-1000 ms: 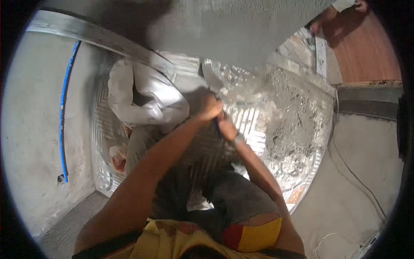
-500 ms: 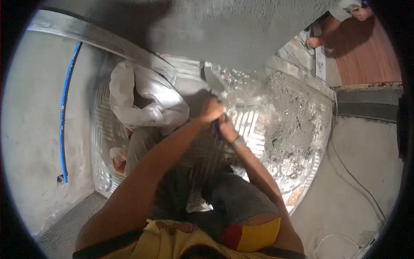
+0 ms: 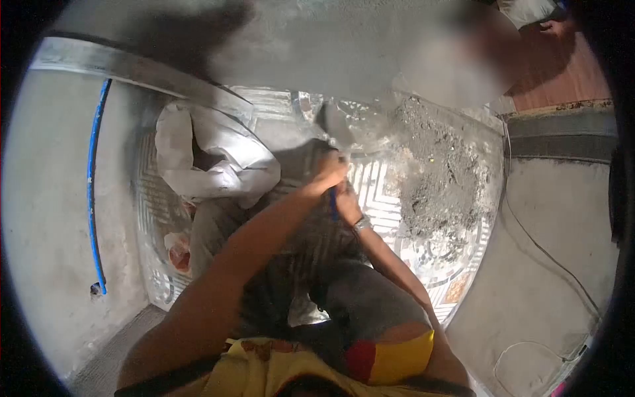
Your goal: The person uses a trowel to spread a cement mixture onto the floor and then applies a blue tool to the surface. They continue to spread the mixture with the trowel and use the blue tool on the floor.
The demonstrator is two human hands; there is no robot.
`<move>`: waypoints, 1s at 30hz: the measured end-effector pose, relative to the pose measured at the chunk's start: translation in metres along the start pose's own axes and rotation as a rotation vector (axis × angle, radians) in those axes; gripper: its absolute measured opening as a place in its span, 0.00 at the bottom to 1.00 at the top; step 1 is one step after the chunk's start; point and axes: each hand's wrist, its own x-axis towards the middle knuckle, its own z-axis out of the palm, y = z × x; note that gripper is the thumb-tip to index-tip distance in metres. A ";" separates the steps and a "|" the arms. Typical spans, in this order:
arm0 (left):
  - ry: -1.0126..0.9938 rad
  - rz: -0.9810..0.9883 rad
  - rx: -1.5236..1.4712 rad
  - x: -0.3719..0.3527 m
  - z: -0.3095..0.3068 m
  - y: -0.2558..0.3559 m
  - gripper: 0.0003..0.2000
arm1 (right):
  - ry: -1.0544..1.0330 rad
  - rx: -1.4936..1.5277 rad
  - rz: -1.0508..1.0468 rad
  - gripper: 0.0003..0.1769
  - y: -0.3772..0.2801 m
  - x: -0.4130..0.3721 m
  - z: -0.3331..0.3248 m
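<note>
Both my hands are closed round the handle of a shovel, one ahead of the other. My left hand (image 3: 331, 170) grips it nearer the blade, and my right hand (image 3: 348, 204) wraps it just behind, closer to my body. A blue stretch of the handle shows beside the right hand. The grey shovel blade (image 3: 329, 122) points away from me, low over the patterned floor (image 3: 370, 182). To its right lies a spread of grey mortar (image 3: 440, 175). A crumpled white sack (image 3: 228, 155) stands left of my left hand, its mouth open.
A grey plastered surface (image 3: 317, 46) spans the far side, with a long straight-edged ledge (image 3: 139, 69) at left. A blue pipe (image 3: 92, 185) runs along the left wall. A cable (image 3: 539, 255) hangs at right. Another person's hand (image 3: 559, 28) shows at upper right near a reddish-brown board (image 3: 562, 73).
My hands keep their grip and the shovel has shifted only slightly. The view has tilted a little. The other person has leaned in at the upper right, and a blurred patch now covers part of them.
</note>
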 end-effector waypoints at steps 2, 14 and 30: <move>0.007 0.121 -0.111 0.028 0.008 -0.069 0.18 | -0.121 -0.032 0.058 0.18 -0.004 0.003 0.019; -0.090 0.139 0.342 0.011 -0.056 -0.053 0.20 | -0.185 -0.040 0.280 0.14 0.003 0.010 0.069; -0.207 -0.252 0.013 -0.047 -0.073 0.031 0.15 | -0.381 -0.344 -0.038 0.12 0.009 -0.044 0.053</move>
